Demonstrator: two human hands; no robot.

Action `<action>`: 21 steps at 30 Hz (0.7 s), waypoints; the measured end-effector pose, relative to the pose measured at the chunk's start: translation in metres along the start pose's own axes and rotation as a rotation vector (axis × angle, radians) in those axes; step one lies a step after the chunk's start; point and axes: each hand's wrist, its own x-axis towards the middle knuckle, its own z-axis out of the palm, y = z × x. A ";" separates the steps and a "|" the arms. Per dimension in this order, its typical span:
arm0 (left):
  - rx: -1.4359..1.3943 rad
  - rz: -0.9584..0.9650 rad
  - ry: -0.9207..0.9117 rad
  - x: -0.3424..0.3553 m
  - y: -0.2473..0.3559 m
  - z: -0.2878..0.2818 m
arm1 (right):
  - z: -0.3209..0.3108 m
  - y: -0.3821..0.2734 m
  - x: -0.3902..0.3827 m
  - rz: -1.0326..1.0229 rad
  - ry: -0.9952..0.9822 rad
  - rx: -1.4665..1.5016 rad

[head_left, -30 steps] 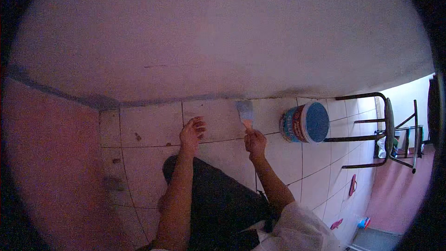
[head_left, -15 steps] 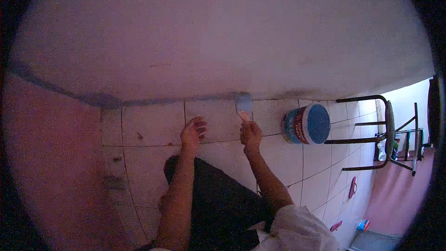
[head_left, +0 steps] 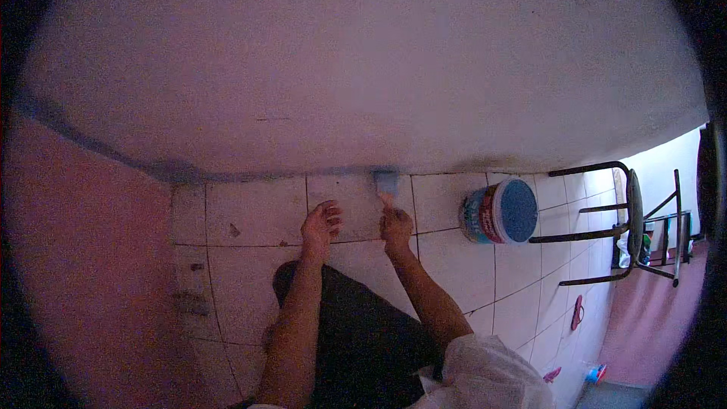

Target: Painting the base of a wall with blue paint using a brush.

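Note:
My right hand (head_left: pixel 396 227) is closed round the handle of a paintbrush (head_left: pixel 386 182) with blue-grey paint on its head. The brush tip touches the foot of the pale wall (head_left: pixel 363 68), where it meets the tiled floor. A blue-grey painted strip (head_left: pixel 265 175) runs left from the brush along the wall's base to the corner. Over the tiles to the left, my left hand (head_left: pixel 322 223) hangs with its fingers loosely bent and apart, holding nothing. To the right stands a paint bucket (head_left: pixel 500 212), its round face blue.
A dark-framed metal chair (head_left: pixel 636 220) stands by the wall beyond the bucket. Pink sandals (head_left: pixel 577 312) lie on the tiled floor (head_left: pixel 454 265) at the right. A pink wall (head_left: pixel 98 273) borders the left side. Small scraps (head_left: pixel 235 230) lie near the corner.
My right hand has moved the paintbrush a little to the left along the wall's base. The left hand keeps nearly the same pose. The whole view has shifted slightly.

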 end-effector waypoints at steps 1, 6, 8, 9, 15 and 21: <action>0.007 -0.001 -0.035 0.004 -0.004 0.006 | -0.004 0.000 0.015 -0.248 0.069 -0.055; -0.066 0.010 -0.013 -0.016 0.017 -0.033 | 0.012 -0.104 -0.045 0.212 -0.101 0.703; 0.017 0.007 0.033 -0.016 0.016 -0.019 | -0.006 -0.105 -0.061 0.120 -0.116 0.672; 0.014 0.001 0.023 -0.015 0.014 -0.012 | -0.013 -0.101 -0.066 0.117 -0.106 0.667; -0.019 0.008 -0.022 -0.002 0.006 -0.026 | -0.014 -0.088 -0.083 0.213 -0.138 0.649; -0.020 -0.024 -0.048 -0.006 0.004 -0.005 | -0.001 -0.074 -0.031 0.119 -0.160 0.356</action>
